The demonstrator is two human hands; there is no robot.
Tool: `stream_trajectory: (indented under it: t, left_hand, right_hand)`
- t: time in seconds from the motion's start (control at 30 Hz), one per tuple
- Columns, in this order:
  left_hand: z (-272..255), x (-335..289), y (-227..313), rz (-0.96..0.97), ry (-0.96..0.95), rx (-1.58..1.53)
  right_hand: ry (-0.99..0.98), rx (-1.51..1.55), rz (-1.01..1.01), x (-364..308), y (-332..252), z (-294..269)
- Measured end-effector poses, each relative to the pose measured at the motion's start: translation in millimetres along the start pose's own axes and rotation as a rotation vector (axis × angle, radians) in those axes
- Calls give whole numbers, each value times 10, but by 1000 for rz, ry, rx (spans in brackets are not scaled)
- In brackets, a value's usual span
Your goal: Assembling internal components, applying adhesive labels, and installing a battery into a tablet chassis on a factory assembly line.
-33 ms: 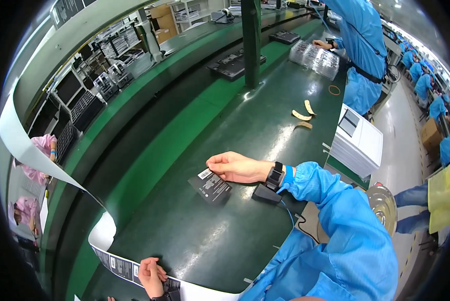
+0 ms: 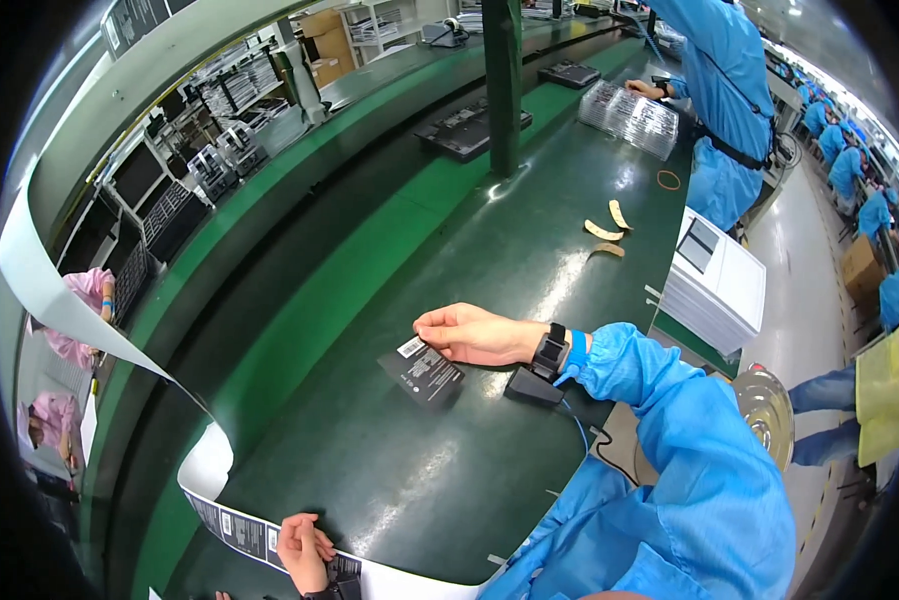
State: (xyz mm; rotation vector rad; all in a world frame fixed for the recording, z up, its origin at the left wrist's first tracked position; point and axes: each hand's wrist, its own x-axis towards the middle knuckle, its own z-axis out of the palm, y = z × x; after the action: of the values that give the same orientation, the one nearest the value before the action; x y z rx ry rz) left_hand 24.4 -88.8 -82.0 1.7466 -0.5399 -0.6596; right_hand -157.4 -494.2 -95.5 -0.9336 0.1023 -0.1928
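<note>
**One black barcoded label [image 2: 431, 380] in the right hand [image 2: 474, 336]; one printed label strip [image 2: 244, 533] at the left hand [image 2: 304, 548]**

Item 1, right hand: thumb and fingers pinch the label at its far corner, beside the white barcode patch. The label spreads below the fingertips, toward the body; whether its lower edge meets the green worktop [image 2: 399, 440] cannot be told. Likely fault: with a single corner held, the sheet may swing, bend or crease. If its back is adhesive, a dip could stick it down askew.

Item 2, left hand: fingers loosely curled over the strip's edge; whether they grip it cannot be told. Printed labels run off to its left, and bare white liner [image 2: 409, 583] to its right. Likely fault: a light hold may let the strip slide or lift.

Item 3, curled white band [image 2: 209, 455], beyond and left of the left hand: a snag or pull there could twist the strip.

Item 4, black corded box [image 2: 535, 387], just below the right wrist: its blue cord [image 2: 576, 425] could catch the sleeve and jerk the pinch.

Item 5, three curved yellow strips [image 2: 601, 231], beyond the right hand and to its right, well apart: slight hazard.
</note>
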Motion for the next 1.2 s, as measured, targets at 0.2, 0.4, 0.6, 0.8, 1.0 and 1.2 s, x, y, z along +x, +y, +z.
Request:
stream_trajectory:
  t: [0.2, 0.4, 0.6, 0.8, 1.0, 1.2]
  left_hand:
    - [-70, 53, -128, -28, 39, -16]
    - [-53, 36, -69, -58, 12, 14]
    - [-42, 39, -67, -71, 27, 4]
    - [-40, 28, -46, -78, 13, 16]
    - [-41, 26, -36, -87, 9, 4]
    - [-41, 22, -42, -82, 7, 14]
  right_hand:
    - [10, -15, 34, 9, -9, 83]
    - [34, -18, 25, -13, -26, 78]
    - [14, 14, 32, -18, -42, 60]
    - [49, 5, 44, -13, -51, 94]
    - [61, 9, 42, -14, -50, 104]
    - [51, 15, 34, -9, -40, 86]
